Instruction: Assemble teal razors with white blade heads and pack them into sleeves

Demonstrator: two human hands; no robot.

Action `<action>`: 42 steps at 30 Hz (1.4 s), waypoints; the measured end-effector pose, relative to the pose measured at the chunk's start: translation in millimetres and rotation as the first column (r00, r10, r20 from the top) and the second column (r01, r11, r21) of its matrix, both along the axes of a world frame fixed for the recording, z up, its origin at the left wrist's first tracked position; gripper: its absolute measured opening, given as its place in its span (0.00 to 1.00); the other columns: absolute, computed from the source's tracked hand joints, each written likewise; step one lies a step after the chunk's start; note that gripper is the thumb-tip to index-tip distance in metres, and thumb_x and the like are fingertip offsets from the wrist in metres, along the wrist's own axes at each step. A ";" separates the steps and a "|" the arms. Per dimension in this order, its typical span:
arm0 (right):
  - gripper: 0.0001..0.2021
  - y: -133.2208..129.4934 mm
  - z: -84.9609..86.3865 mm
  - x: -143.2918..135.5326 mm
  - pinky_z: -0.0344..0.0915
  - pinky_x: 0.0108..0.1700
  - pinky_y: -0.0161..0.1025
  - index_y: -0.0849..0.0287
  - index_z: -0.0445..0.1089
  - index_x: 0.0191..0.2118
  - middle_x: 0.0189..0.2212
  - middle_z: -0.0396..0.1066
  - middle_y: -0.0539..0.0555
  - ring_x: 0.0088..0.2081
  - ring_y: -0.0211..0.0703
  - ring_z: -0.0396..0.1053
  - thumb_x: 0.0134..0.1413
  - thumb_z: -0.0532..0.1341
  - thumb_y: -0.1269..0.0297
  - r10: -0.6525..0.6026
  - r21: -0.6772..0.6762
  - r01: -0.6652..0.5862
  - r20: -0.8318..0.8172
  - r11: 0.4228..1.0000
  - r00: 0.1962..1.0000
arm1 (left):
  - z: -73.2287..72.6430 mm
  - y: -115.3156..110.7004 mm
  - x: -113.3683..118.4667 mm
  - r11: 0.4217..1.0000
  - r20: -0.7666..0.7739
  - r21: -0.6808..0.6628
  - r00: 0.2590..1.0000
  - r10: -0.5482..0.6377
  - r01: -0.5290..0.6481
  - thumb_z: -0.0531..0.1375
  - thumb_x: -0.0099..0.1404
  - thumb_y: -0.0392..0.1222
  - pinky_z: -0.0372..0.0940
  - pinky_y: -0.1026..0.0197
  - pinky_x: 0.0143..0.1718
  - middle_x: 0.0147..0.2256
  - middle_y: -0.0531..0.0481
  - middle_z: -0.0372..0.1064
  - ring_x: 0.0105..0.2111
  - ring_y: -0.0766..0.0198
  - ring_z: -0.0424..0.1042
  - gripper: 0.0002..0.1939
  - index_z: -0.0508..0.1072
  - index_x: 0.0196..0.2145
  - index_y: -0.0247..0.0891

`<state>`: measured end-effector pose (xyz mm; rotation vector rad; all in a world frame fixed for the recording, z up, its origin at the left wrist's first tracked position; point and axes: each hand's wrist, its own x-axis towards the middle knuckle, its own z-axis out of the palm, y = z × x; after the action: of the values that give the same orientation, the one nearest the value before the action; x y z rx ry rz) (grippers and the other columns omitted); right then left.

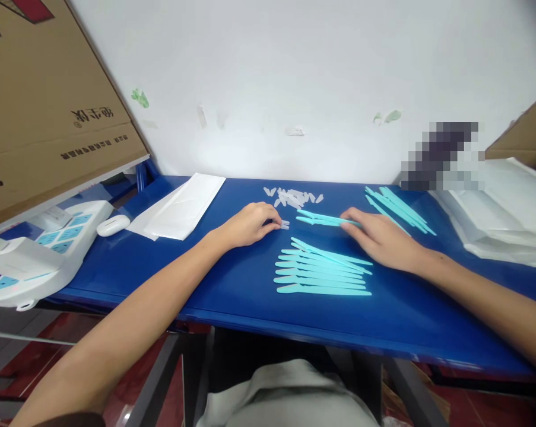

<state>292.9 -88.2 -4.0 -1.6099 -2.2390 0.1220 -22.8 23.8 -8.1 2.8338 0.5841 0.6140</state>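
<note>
My left hand (250,224) rests on the blue table (161,267), fingertips pinching a small clear cap (285,225). My right hand (377,236) lies flat with its fingers on the ends of two turquoise razor sticks (323,218) lying across the table between both hands. A row of several turquoise sticks (321,270) lies just in front of them. Another bundle of turquoise sticks (399,207) sits behind my right hand. A scatter of clear caps (294,197) lies at the back near the wall.
White paper sleeves (183,204) lie at the left back. A white device with blue keys (40,249) and a small white case (113,225) sit at the left edge under a cardboard box (40,101). White plastic bags (503,213) fill the right.
</note>
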 end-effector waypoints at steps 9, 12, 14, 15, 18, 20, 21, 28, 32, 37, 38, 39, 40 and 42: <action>0.22 -2.4 -1.3 -0.2 0.70 0.48 0.49 0.54 0.67 0.62 0.51 0.79 0.58 0.48 0.54 0.77 0.74 0.47 0.54 0.121 0.051 -0.121 0.009 0.991 0.993 | 3.1 -5.5 5.7 0.999 -0.038 -0.022 0.999 0.037 -0.037 0.58 0.75 0.41 0.69 0.56 0.47 0.45 0.41 0.78 0.43 0.57 0.77 0.14 0.79 0.52 0.36; 0.22 -0.4 -4.1 2.2 0.71 0.52 0.52 0.53 0.70 0.63 0.54 0.78 0.58 0.52 0.56 0.76 0.73 0.48 0.55 0.163 0.065 -0.163 0.003 0.985 0.987 | 3.4 -5.2 6.7 0.998 -0.043 -0.051 0.998 0.035 -0.037 0.58 0.75 0.41 0.70 0.56 0.48 0.45 0.42 0.78 0.42 0.58 0.76 0.13 0.81 0.49 0.36; 0.23 0.0 -5.3 3.0 0.72 0.50 0.52 0.53 0.70 0.63 0.52 0.78 0.59 0.50 0.55 0.76 0.73 0.48 0.56 0.178 0.054 -0.178 0.012 0.983 0.984 | 3.6 -5.2 7.1 0.997 -0.040 -0.065 0.999 0.033 -0.036 0.58 0.75 0.41 0.69 0.56 0.48 0.44 0.42 0.78 0.42 0.58 0.76 0.13 0.81 0.49 0.36; 0.23 -0.2 -5.4 3.0 0.72 0.49 0.51 0.53 0.70 0.63 0.50 0.78 0.59 0.48 0.55 0.76 0.74 0.47 0.56 0.183 0.050 -0.183 0.017 0.982 0.983 | 3.8 -5.4 7.3 0.997 -0.040 -0.069 0.999 0.033 -0.036 0.58 0.75 0.42 0.69 0.57 0.48 0.44 0.42 0.78 0.42 0.58 0.76 0.13 0.81 0.49 0.37; 0.24 -1.5 -4.4 1.8 0.70 0.44 0.49 0.53 0.71 0.64 0.45 0.78 0.59 0.43 0.53 0.75 0.74 0.46 0.55 0.198 0.037 -0.199 0.033 0.979 0.980 | 4.4 -6.7 7.5 0.996 -0.034 -0.082 0.999 0.027 -0.030 0.59 0.75 0.41 0.69 0.57 0.48 0.44 0.43 0.79 0.42 0.59 0.76 0.12 0.82 0.48 0.37; 0.24 -2.4 -3.3 0.6 0.69 0.42 0.48 0.54 0.71 0.64 0.41 0.77 0.58 0.39 0.51 0.74 0.75 0.46 0.55 0.205 0.032 -0.206 0.042 0.978 0.978 | 4.9 -7.8 7.5 0.996 -0.027 -0.093 1.000 0.014 -0.017 0.58 0.75 0.40 0.69 0.58 0.48 0.44 0.43 0.79 0.42 0.59 0.76 0.12 0.82 0.48 0.38; 0.24 -2.8 -2.9 0.1 0.68 0.42 0.47 0.54 0.71 0.63 0.40 0.76 0.58 0.38 0.50 0.73 0.75 0.46 0.55 0.206 0.030 -0.208 0.044 0.978 0.977 | 5.1 -8.2 7.6 0.995 -0.024 -0.099 1.000 0.007 -0.009 0.58 0.75 0.39 0.69 0.58 0.49 0.44 0.43 0.79 0.42 0.60 0.76 0.12 0.82 0.48 0.38; 0.24 -3.7 -1.7 -1.2 0.68 0.42 0.47 0.52 0.71 0.63 0.41 0.76 0.58 0.39 0.50 0.73 0.75 0.46 0.55 0.196 0.030 -0.198 0.064 0.980 0.979 | 6.0 -9.1 8.1 0.994 -0.016 -0.106 1.000 -0.023 0.022 0.57 0.75 0.38 0.69 0.56 0.50 0.44 0.43 0.79 0.42 0.59 0.76 0.13 0.82 0.48 0.36; 0.24 -4.8 -0.1 -1.3 0.67 0.40 0.46 0.52 0.71 0.64 0.37 0.74 0.57 0.37 0.49 0.73 0.74 0.46 0.55 0.194 0.037 -0.198 0.083 0.980 0.977 | 6.9 -8.9 9.1 0.993 -0.020 -0.117 1.000 -0.021 0.019 0.56 0.76 0.39 0.69 0.56 0.50 0.44 0.43 0.79 0.43 0.58 0.77 0.13 0.82 0.47 0.37; 0.24 -5.7 1.0 -3.8 0.67 0.38 0.45 0.51 0.72 0.63 0.35 0.74 0.56 0.34 0.48 0.72 0.74 0.46 0.54 0.192 0.046 -0.197 0.098 0.979 0.976 | 7.0 -10.7 14.0 0.991 -0.036 -0.126 0.998 -0.049 0.044 0.56 0.75 0.37 0.68 0.57 0.49 0.44 0.44 0.80 0.44 0.58 0.77 0.13 0.82 0.46 0.38; 0.24 -5.8 0.6 -4.5 0.67 0.38 0.45 0.51 0.72 0.63 0.36 0.75 0.57 0.35 0.49 0.73 0.74 0.46 0.54 0.190 0.042 -0.195 0.101 0.980 0.977 | 6.8 -11.3 14.7 0.991 -0.036 -0.123 0.998 -0.057 0.053 0.56 0.75 0.37 0.69 0.57 0.49 0.44 0.44 0.80 0.44 0.59 0.77 0.13 0.81 0.46 0.38; 0.24 -5.9 0.1 -5.1 0.67 0.38 0.45 0.51 0.72 0.63 0.37 0.76 0.57 0.35 0.49 0.73 0.74 0.46 0.54 0.187 0.038 -0.191 0.100 0.981 0.977 | 6.6 -12.0 15.1 0.992 -0.036 -0.116 0.998 -0.060 0.056 0.56 0.75 0.37 0.69 0.57 0.48 0.44 0.44 0.80 0.43 0.59 0.77 0.13 0.81 0.46 0.38; 0.24 -5.9 -0.5 -5.5 0.68 0.38 0.45 0.52 0.72 0.63 0.38 0.77 0.57 0.36 0.49 0.74 0.74 0.46 0.55 0.186 0.032 -0.190 0.096 0.981 0.978 | 6.6 -12.6 15.0 0.993 -0.038 -0.105 0.998 -0.057 0.053 0.56 0.75 0.37 0.69 0.57 0.48 0.43 0.44 0.79 0.43 0.59 0.77 0.13 0.81 0.46 0.38; 0.24 -6.0 -1.9 -5.5 0.69 0.40 0.46 0.52 0.72 0.64 0.42 0.78 0.58 0.39 0.50 0.75 0.74 0.46 0.55 0.191 0.022 -0.193 0.088 0.981 0.978 | 6.8 -13.7 14.1 0.996 -0.048 -0.075 0.998 -0.043 0.039 0.56 0.75 0.37 0.69 0.57 0.47 0.43 0.43 0.79 0.43 0.58 0.77 0.13 0.81 0.47 0.37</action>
<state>287.4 -94.3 -5.9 -1.4051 -2.4470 0.0711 -8.7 10.1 -1.3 2.7914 0.5433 0.5060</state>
